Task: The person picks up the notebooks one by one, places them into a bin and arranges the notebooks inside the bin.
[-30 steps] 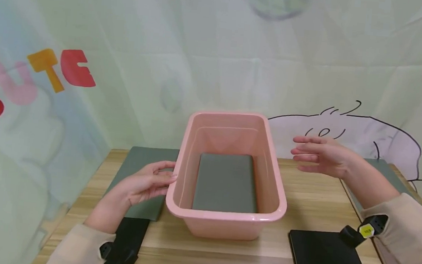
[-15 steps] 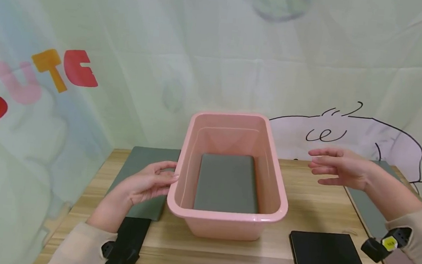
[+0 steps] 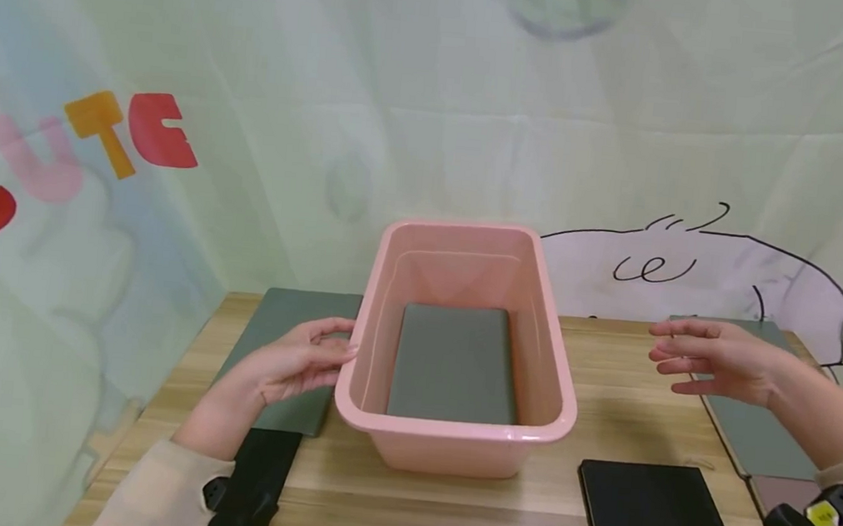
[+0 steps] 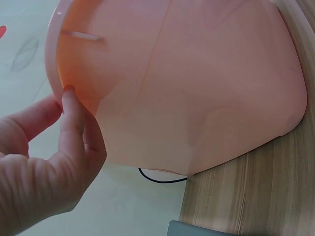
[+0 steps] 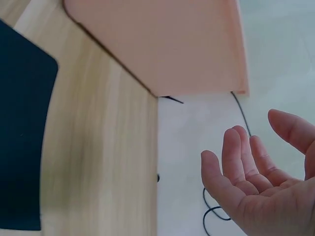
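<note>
A pink plastic basin (image 3: 450, 449) stands on the wooden table, with a flat grey-green board (image 3: 455, 364) lying on its bottom. My left hand (image 3: 296, 362) pinches the basin's left rim between thumb and fingers; the left wrist view shows the fingertips (image 4: 70, 93) tucked under the rim's edge. Well to the right of the basin, my right hand (image 3: 725, 360) hovers in the air with loosely bent, spread fingers and holds nothing. In the right wrist view the palm of that hand (image 5: 268, 196) faces up, apart from the basin wall (image 5: 162, 44).
A grey-green board (image 3: 266, 316) lies left of the basin, with a black board (image 3: 264, 462) in front of it. Another black board (image 3: 658, 522) lies at front right, and a grey-green one (image 3: 760, 435) at the right edge. A printed cloth (image 3: 444, 89) hangs behind the table.
My right hand has moved away from the basin, to the right and slightly down. The left hand keeps its hold on the rim, and the basin stays in place.
</note>
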Demonstrator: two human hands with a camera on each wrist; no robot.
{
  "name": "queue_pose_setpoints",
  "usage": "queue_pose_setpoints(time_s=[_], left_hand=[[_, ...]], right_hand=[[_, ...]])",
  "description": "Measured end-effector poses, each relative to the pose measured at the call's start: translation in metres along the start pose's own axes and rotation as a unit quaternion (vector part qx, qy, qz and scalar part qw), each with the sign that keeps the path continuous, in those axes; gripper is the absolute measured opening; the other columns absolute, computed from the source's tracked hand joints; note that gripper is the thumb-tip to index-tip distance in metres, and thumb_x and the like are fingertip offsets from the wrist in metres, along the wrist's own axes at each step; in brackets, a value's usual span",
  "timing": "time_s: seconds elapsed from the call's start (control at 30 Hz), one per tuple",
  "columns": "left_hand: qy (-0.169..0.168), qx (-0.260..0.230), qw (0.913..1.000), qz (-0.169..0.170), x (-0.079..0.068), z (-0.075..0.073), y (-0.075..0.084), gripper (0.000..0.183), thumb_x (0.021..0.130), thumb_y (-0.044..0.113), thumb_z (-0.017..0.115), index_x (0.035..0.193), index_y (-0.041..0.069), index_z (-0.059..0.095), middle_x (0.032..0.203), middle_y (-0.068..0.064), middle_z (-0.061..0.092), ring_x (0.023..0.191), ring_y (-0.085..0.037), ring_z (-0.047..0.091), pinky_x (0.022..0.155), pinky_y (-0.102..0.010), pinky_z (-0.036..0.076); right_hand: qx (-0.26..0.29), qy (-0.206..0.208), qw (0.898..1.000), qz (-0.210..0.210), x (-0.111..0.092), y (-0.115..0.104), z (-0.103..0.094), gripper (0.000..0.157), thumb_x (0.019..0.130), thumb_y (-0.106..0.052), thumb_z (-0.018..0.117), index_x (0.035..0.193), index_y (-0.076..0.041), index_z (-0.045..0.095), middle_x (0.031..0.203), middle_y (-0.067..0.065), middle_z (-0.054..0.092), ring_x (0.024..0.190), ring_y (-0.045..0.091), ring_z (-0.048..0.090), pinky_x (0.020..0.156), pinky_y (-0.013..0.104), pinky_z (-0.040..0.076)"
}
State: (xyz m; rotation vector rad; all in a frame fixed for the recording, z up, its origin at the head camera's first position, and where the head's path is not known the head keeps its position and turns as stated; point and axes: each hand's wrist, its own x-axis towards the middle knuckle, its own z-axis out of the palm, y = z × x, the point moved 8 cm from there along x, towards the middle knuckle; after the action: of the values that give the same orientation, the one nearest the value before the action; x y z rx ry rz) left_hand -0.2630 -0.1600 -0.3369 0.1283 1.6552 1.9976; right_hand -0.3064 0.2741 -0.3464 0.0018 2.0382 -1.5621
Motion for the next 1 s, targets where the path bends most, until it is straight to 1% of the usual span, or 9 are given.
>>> queue_pose_setpoints(time_s=[0.1, 0.27, 0.33, 0.47, 0.6, 0.67, 0.83, 0.93, 1.0], left_hand=[[0.002, 0.003, 1.0000, -0.001, 0.001, 0.000, 0.000, 0.061, 0.093, -0.001, 0.052, 0.140, -0.011, 0.014, 0.096, -0.008, 0.063, 0.084, -0.013, 0.065, 0.074, -0.025, 0.055], [0.006, 0.004, 0.9999, -0.009, 0.000, -0.003, -0.003, 0.060, 0.093, -0.001, 0.051, 0.140, -0.011, 0.014, 0.098, -0.009, 0.062, 0.085, -0.013, 0.065, 0.076, -0.026, 0.055], [0.009, 0.005, 0.9999, -0.009, -0.001, -0.005, -0.003, 0.060, 0.093, -0.001, 0.051, 0.140, -0.010, 0.014, 0.099, -0.009, 0.062, 0.085, -0.014, 0.065, 0.076, -0.026, 0.055], [0.008, 0.008, 0.9999, -0.006, -0.003, -0.008, -0.002, 0.062, 0.093, 0.000, 0.052, 0.140, -0.011, 0.014, 0.099, -0.008, 0.062, 0.086, -0.013, 0.065, 0.076, -0.026, 0.055], [-0.001, 0.008, 0.9999, -0.007, -0.001, -0.005, -0.001, 0.062, 0.093, 0.000, 0.052, 0.140, -0.011, 0.013, 0.101, -0.008, 0.062, 0.088, -0.013, 0.064, 0.078, -0.026, 0.054], [-0.002, 0.006, 1.0000, -0.005, 0.001, -0.003, 0.000, 0.061, 0.093, -0.001, 0.051, 0.140, -0.011, 0.014, 0.101, -0.008, 0.062, 0.088, -0.014, 0.064, 0.077, -0.026, 0.054], [0.000, 0.002, 1.0000, -0.003, 0.002, -0.002, 0.000, 0.058, 0.093, -0.002, 0.050, 0.139, -0.011, 0.015, 0.099, -0.009, 0.062, 0.087, -0.014, 0.065, 0.076, -0.026, 0.055], [0.000, -0.003, 1.0000, -0.003, 0.002, -0.002, 0.000, 0.060, 0.093, -0.002, 0.050, 0.140, -0.011, 0.013, 0.100, -0.009, 0.062, 0.087, -0.014, 0.065, 0.076, -0.026, 0.055], [-0.002, -0.006, 1.0000, -0.003, 0.002, -0.002, -0.001, 0.060, 0.093, -0.002, 0.050, 0.140, -0.011, 0.012, 0.100, -0.009, 0.062, 0.088, -0.014, 0.064, 0.076, -0.026, 0.055]], right_hand=[[0.000, -0.005, 1.000, 0.004, -0.001, 0.009, -0.002, 0.012, 0.096, -0.020, 0.053, 0.106, -0.028, 0.055, 0.096, -0.005, 0.065, 0.089, 0.014, 0.063, 0.084, 0.042, 0.052], [-0.009, -0.012, 1.000, 0.016, -0.001, 0.020, -0.001, 0.019, 0.095, -0.020, 0.055, 0.114, -0.021, 0.054, 0.097, -0.004, 0.065, 0.090, 0.014, 0.062, 0.085, 0.044, 0.051], [-0.017, -0.014, 1.000, 0.016, 0.001, 0.023, 0.000, 0.028, 0.095, -0.020, 0.056, 0.121, -0.014, 0.051, 0.098, -0.004, 0.065, 0.091, 0.014, 0.062, 0.085, 0.044, 0.051], [-0.022, -0.012, 0.999, 0.022, 0.003, 0.030, 0.001, 0.039, 0.094, -0.021, 0.056, 0.129, -0.006, 0.045, 0.099, -0.003, 0.064, 0.092, 0.015, 0.061, 0.085, 0.045, 0.051], [-0.028, -0.006, 0.999, 0.034, 0.001, 0.037, -0.003, 0.041, 0.094, -0.021, 0.056, 0.129, -0.002, 0.044, 0.100, -0.001, 0.064, 0.091, 0.015, 0.061, 0.085, 0.046, 0.050], [-0.039, -0.005, 0.999, 0.034, -0.001, 0.040, -0.006, 0.046, 0.095, -0.021, 0.056, 0.131, 0.002, 0.040, 0.101, -0.001, 0.063, 0.092, 0.016, 0.061, 0.084, 0.046, 0.051], [-0.055, 0.001, 0.998, 0.038, -0.004, 0.041, -0.012, 0.054, 0.095, -0.022, 0.055, 0.135, 0.007, 0.033, 0.104, 0.001, 0.062, 0.094, 0.017, 0.060, 0.085, 0.046, 0.051], [-0.058, 0.004, 0.998, 0.038, -0.005, 0.041, -0.016, 0.056, 0.095, -0.022, 0.054, 0.136, 0.007, 0.031, 0.104, 0.000, 0.063, 0.093, 0.016, 0.060, 0.085, 0.046, 0.051], [-0.056, 0.003, 0.998, 0.037, -0.005, 0.043, -0.017, 0.054, 0.095, -0.022, 0.054, 0.136, 0.006, 0.033, 0.104, -0.001, 0.063, 0.092, 0.016, 0.061, 0.085, 0.046, 0.051]])
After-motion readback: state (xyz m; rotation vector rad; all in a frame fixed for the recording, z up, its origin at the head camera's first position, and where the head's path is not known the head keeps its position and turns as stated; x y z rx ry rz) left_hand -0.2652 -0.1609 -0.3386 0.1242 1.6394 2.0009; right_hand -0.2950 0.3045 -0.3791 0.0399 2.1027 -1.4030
